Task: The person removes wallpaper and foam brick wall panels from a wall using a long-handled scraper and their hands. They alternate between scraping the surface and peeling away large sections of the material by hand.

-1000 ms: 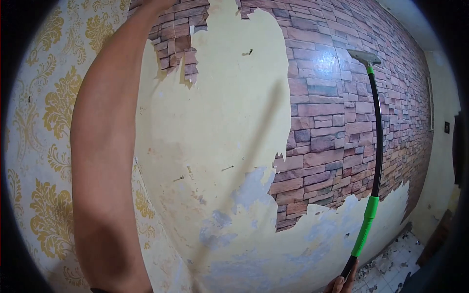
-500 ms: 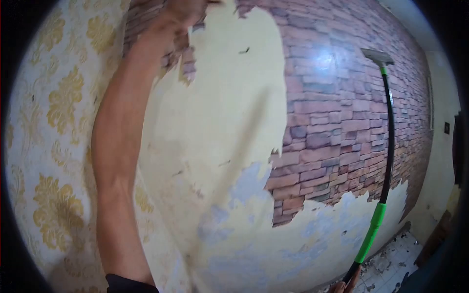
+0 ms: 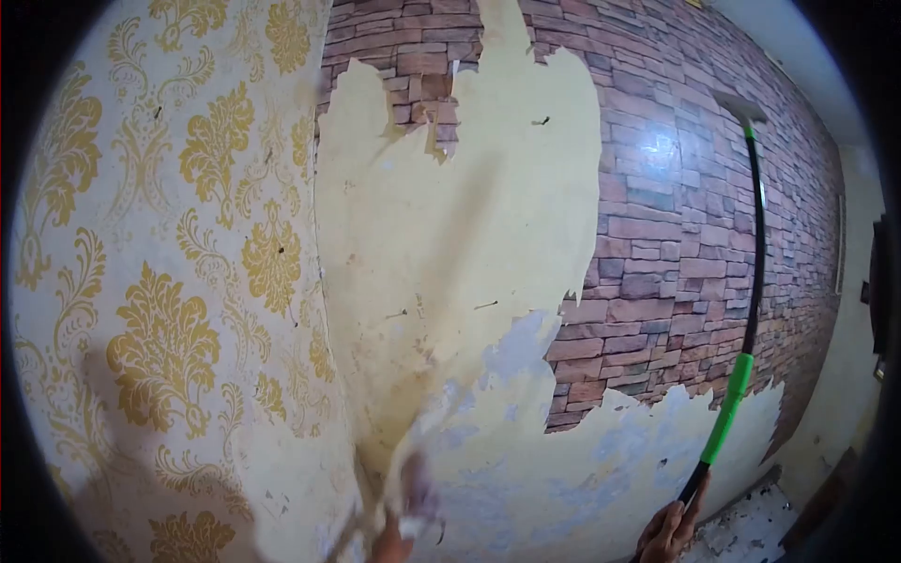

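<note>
My right hand (image 3: 672, 533) is wrapped round the lower end of a long-handled scraper (image 3: 755, 244), just below its green grip. The scraper's wide flat head is raised in front of the stone-patterned wallpaper (image 3: 671, 225) at upper right. Low in the middle, partly cut off by the frame's bottom edge, my left hand (image 3: 392, 542) is closed on a torn wallpaper strip (image 3: 419, 488), which is blurred by motion. Beside and above that hand is the bared cream wall (image 3: 497, 235), with ragged wallpaper edges around it.
Gold-and-white damask wallpaper (image 3: 164, 347) covers the wall on the left, meeting the stone-patterned wall at a corner. Scraps litter the tiled floor (image 3: 751, 521) at lower right. Small nails or hooks stick out of the bared wall. Dark objects stand at the far right.
My left arm has come down from the upper wallpaper edge to the bottom of the view, with a torn strip in hand. The view has shifted left; my right hand still holds the scraper.
</note>
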A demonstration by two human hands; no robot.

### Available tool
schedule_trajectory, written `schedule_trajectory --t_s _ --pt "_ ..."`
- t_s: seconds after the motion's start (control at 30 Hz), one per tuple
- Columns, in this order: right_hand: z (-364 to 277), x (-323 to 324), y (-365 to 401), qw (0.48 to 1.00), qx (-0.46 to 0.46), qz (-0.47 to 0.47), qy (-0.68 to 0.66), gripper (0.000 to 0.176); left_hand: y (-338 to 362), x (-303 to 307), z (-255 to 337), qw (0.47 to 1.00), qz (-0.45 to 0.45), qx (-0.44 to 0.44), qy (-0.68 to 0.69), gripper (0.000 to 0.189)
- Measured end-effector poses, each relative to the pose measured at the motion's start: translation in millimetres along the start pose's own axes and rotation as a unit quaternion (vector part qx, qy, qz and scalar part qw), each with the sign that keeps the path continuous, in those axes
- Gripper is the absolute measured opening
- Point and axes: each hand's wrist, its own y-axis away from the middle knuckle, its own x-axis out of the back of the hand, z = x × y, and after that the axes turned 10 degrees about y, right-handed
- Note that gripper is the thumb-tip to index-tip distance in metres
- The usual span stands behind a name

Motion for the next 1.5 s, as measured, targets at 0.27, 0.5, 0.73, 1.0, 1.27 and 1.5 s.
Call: schedule_trajectory --t_s 0.27,0.5,0.73,1.0,1.27,1.5 --pt "4.1 -92.9 3.3 0.958 0.039 -0.183 -0.217 0.067 78.2 -102.0 -196.6 0.974 -0.088 0.205 0.042 0.081" --pt "34.5 -140.1 43.7 0.930 0.025 -0.343 -0.126 0.065 78.2 -141.8 -263.1 0.982 -0.042 0.185 -0.010 0.068" --pt "46.5 -173.0 63.8 0.907 -0.030 -0.395 -0.144 0.065 42.2 -180.2 -236.1 0.902 0.141 -0.389 -0.124 0.057" --pt "-4.4 -231.2 48.1 0.874 -0.002 -0.440 -0.207 0.062 27.3 -148.7 17.8 0.922 -0.056 -0.146 0.355 0.039" --pt "-9.5 -245.6 63.8 0.885 0.006 -0.423 -0.193 0.063 25.3 -137.0 98.2 0.786 -0.067 -0.076 0.610 0.036" --pt "-153.4 -289.9 -24.1 0.882 0.120 -0.376 -0.257 0.062 24.4 -123.5 110.6 0.757 -0.026 -0.075 0.649 0.047"
